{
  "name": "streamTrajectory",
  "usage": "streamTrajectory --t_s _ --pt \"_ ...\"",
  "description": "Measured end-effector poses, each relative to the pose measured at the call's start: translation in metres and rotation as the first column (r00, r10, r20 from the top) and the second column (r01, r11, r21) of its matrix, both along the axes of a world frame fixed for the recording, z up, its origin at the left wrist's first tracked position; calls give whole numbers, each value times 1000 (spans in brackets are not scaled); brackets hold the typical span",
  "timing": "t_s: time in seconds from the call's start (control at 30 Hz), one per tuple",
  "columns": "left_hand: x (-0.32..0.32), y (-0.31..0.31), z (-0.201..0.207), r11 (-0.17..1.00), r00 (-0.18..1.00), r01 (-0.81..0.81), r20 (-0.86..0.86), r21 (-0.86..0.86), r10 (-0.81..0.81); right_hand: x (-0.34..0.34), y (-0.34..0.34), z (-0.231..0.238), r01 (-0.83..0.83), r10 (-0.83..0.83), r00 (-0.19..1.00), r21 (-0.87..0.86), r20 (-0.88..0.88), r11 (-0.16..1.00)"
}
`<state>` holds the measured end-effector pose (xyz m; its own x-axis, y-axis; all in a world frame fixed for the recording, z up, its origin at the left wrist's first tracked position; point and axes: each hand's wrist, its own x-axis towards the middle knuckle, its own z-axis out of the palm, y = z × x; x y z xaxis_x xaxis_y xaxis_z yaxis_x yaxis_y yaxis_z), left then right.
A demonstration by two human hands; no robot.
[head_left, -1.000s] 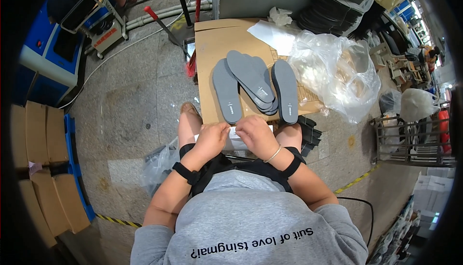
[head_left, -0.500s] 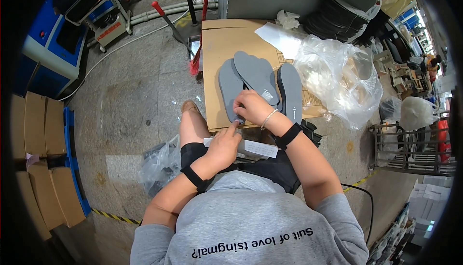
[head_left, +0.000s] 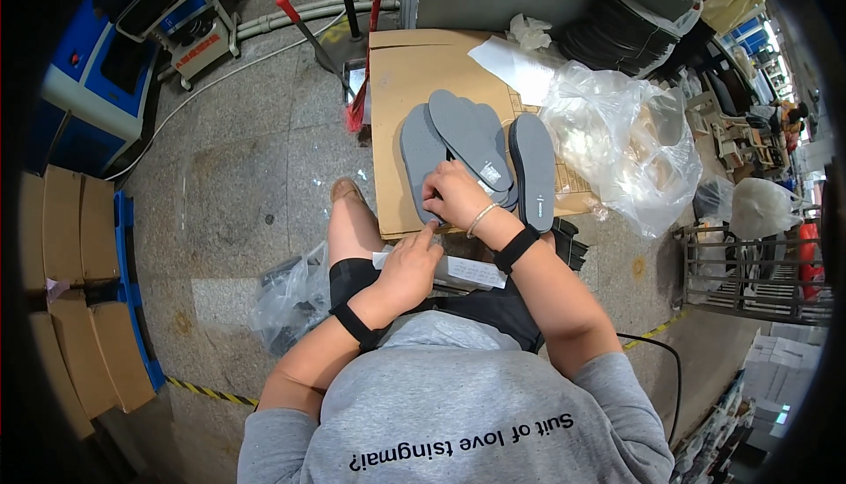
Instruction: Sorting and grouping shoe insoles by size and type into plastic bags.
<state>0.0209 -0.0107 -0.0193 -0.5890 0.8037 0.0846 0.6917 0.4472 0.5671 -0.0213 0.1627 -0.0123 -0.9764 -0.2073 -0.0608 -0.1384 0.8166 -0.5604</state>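
A grey insole [head_left: 423,145] lies at the left of the cardboard, toe end away from me. Over its heel my right hand [head_left: 462,198] is bent, fingers curled together and pressed down; what they pinch, if anything, is hidden. My left hand [head_left: 410,268] rests just nearer to me, its index finger stretched to the heel's near edge. Beneath this hand a white paper strip with print [head_left: 471,271] runs across my lap. Several more grey insoles [head_left: 471,136] overlap in a fanned pile beside the first one. To the right stands a neat stack of insoles [head_left: 533,167].
The work surface is flattened cardboard [head_left: 397,70]. Crumpled clear plastic [head_left: 617,140] and a white sheet [head_left: 511,70] cover its right side. A red-handled tool [head_left: 304,30] leans beyond it. Another plastic bag [head_left: 295,303] lies by my left leg; cartons [head_left: 79,229] stand far left.
My right hand has shifted slightly left over the insole's heel, its fingers still curled. My left hand stays nearly in place. The view has tilted a little.
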Motion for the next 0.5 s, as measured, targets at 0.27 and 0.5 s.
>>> streamTrajectory --t_s 0.27,0.5 --pt "0 3 1 1000 1000 3 12 -7 -3 5 -10 -7 257 -255 961 12 -108 966" --pt "4 -1 8 999 998 31 49 -21 -30 5 -22 -1 360 -356 924 1 -138 933"
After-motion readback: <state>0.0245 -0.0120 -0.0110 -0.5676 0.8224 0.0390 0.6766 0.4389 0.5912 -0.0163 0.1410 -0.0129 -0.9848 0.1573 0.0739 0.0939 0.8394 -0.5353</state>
